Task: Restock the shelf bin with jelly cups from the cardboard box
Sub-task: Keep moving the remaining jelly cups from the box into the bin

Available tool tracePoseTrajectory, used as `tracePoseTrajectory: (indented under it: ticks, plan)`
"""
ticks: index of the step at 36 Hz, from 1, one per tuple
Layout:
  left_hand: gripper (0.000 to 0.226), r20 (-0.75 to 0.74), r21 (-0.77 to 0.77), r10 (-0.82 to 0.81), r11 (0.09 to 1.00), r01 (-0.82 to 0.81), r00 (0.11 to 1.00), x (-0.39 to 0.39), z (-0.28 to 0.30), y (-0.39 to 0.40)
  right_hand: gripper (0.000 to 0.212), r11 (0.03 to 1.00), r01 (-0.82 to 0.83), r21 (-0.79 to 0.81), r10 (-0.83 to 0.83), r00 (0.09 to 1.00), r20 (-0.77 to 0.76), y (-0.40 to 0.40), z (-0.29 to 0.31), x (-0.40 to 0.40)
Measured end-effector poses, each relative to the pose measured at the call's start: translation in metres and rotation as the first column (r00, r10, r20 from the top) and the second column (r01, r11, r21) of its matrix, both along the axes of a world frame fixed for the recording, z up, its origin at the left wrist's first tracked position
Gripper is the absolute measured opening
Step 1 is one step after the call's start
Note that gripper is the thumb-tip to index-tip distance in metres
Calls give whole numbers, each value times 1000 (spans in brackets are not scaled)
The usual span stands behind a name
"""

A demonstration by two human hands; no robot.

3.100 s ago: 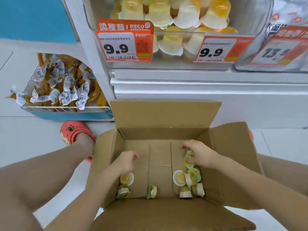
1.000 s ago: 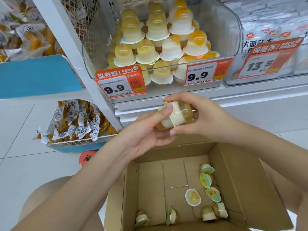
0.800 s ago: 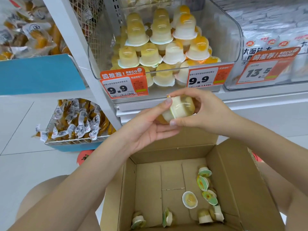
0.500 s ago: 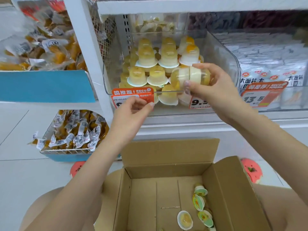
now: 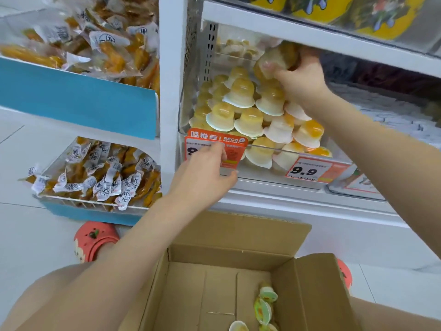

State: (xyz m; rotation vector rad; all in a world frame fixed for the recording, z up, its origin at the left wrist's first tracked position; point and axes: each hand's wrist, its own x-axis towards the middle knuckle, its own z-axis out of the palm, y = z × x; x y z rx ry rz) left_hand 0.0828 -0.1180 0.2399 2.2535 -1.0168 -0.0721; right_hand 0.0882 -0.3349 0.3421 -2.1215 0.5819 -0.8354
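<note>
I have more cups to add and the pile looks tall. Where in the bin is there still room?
Free: the back of the clear bin, between the pile of jelly cups and the upper shelf, where the right hand holds cups. Crowded: the front, stacked above the rim.

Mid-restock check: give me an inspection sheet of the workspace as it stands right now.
Surface: pale tiled floor; the cardboard box sits open on it, below the shelf.
Job's things: clear shelf bin piled high with jelly cups; a few loose cups left on the box's right side.
Clutter: nothing seen.
Grippers: right hand grips jelly cups above the pile, blurred; left hand holds the bin's front edge at the orange price tag.
Cables: nothing seen.
Surroundings: blue bins of wrapped snacks to the left, a second 9.9 tag, red clog on the floor.
</note>
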Motion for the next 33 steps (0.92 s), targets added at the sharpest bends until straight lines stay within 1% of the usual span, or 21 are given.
tracePoseTrajectory:
  ticks: [3, 5, 8, 13, 17, 22, 24, 26, 28, 30, 32, 33]
  plan:
    - [32, 5, 23, -13, 1000, 13, 1000, 1, 2, 1, 69, 981, -45, -189, 13, 986, -168, -5, 5, 10]
    - [32, 12, 39, -10, 999, 9, 1000, 3, 2, 2, 71, 960, -83, -266, 11, 965, -261, -5, 9, 15]
    - [30, 26, 46, -3, 999, 2, 1000, 4, 2, 3, 72, 928, -146, -344, 14, 934, -358, -6, 12, 20]
    - [30, 34, 50, -6, 999, 4, 999, 3, 1, 2, 71, 932, -177, -315, 23, 899, -437, -7, 17, 22]
    - [29, 38, 47, -1, 999, -1, 999, 5, 0, 1, 69, 923, -209, -324, 30, 877, -480, -8, 19, 21]
    - [28, 52, 41, -2, 999, 0, 999, 5, -2, 0, 69, 915, -226, -333, 38, 872, -488, -9, 19, 21]
    - [28, 58, 37, 0, 999, -2, 998, 5, -2, 0, 72, 911, -239, -337, 43, 866, -498, -11, 19, 21]
    - [28, 64, 35, -3, 999, 1, 998, 5, -3, 1, 76, 922, -235, -308, 60, 872, -486, -11, 17, 17]
    - [29, 70, 35, -10, 999, 8, 997, 4, -3, 2, 80, 939, -211, -271, 78, 900, -429, -10, 14, 9]
    - [29, 80, 30, -15, 999, 13, 997, 4, -4, 3, 75, 941, -191, -281, 90, 938, -334, -4, 10, -7]
    - [29, 94, 9, -19, 1000, 18, 995, 3, -6, 5, 67, 912, -222, -344, 137, 957, -255, 6, 2, -29]
    - [29, 100, -3, -22, 1000, 22, 995, 2, -7, 5, 64, 880, -251, -402, 163, 957, -240, 12, -2, -40]
